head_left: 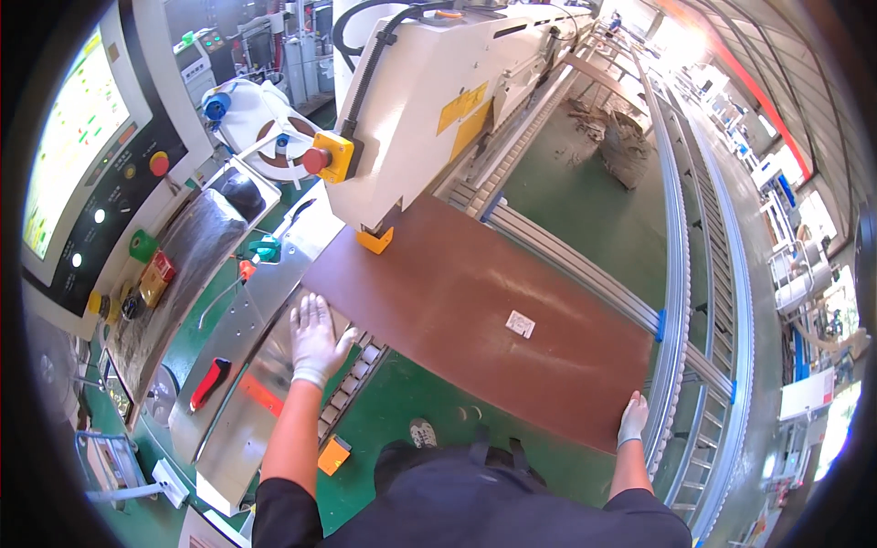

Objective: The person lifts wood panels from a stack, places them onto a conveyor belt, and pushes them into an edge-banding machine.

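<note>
A large brown board (438, 274) lies slanting under the white machine head (438, 100), with a white label (521, 323) on its face. In a pale glove, my left hand (315, 342) rests flat, fingers stretched, on the metal machine table (274, 352) beside the board's left corner. Also gloved, my right hand (632, 418) grips the board's near right edge; the fingers under it are hidden. An orange piece (375, 240) under the machine head sits right at the board's far edge.
A red-handled knife (211, 384) lies on the metal table, left of my forearm. Red stop buttons sit on a yellow box (336, 157) and the control panel (119, 173). Metal rails (681, 301) run along the right. Scrap sheets (621, 146) lie on the green floor beyond.
</note>
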`<action>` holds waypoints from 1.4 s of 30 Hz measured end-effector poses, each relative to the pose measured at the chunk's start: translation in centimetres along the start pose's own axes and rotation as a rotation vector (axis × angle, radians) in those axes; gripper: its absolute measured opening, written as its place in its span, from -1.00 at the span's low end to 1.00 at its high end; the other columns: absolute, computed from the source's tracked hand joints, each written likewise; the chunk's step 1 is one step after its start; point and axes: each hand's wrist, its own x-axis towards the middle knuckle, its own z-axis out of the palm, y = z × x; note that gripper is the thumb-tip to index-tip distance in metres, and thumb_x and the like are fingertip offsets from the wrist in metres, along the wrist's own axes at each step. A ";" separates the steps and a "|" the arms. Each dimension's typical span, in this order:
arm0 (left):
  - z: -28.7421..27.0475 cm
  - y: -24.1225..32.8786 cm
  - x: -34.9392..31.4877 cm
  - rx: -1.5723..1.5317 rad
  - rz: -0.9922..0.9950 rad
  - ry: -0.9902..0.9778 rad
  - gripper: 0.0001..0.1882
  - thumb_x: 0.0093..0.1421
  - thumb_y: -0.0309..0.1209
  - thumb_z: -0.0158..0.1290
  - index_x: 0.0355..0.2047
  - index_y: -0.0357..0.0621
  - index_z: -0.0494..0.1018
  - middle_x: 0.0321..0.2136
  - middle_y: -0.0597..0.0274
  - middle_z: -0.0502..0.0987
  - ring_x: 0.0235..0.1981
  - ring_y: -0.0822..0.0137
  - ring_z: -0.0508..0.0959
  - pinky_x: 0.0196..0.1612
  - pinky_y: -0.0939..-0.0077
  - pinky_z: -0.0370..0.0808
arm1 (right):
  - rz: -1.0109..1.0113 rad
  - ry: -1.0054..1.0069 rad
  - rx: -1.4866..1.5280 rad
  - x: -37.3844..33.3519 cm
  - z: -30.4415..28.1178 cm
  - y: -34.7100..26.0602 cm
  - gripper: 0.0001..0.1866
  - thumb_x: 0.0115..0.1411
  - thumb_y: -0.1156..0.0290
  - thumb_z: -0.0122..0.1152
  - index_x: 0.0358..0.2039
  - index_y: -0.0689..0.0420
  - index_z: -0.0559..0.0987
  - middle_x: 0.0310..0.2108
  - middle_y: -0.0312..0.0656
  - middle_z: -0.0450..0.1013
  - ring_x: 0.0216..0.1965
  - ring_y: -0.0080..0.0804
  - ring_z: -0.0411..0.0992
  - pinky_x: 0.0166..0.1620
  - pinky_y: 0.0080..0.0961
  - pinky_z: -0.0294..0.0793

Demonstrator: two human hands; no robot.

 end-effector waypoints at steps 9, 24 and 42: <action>1.0 0.7 3.2 -0.041 -0.037 0.092 -0.09 0.29 0.18 -0.08 0.45 -0.21 0.15 0.49 0.03 0.11 0.53 0.05 0.02 0.54 0.11 -0.18 | -0.151 0.173 -0.203 4.5 2.1 -4.0 -0.26 0.34 0.02 0.14 0.21 0.50 0.38 0.15 0.43 0.41 0.23 0.29 0.38 0.27 -0.09 0.37; 3.2 -1.9 -6.2 -0.173 -0.010 0.276 -0.39 0.28 -0.17 0.06 0.25 -0.26 0.39 0.36 -0.13 0.31 0.41 -0.13 0.22 0.47 -0.03 0.05 | -0.130 -0.601 0.477 -12.1 17.6 -1.1 -0.82 0.29 0.42 0.01 -0.17 0.12 0.56 -0.31 -0.08 0.56 -0.39 -0.30 0.56 -0.37 -0.35 0.57; 2.9 -8.2 -71.6 -0.072 -1.855 -0.010 -0.10 0.27 -0.07 0.11 0.50 -0.11 0.01 0.52 0.08 0.00 0.52 -0.02 -0.01 0.51 0.06 -0.01 | -1.180 -1.314 -0.402 -28.2 24.7 -11.0 -0.49 0.37 -0.04 0.02 -0.03 0.12 0.68 0.02 0.02 0.60 0.12 0.01 0.51 0.21 -0.20 0.47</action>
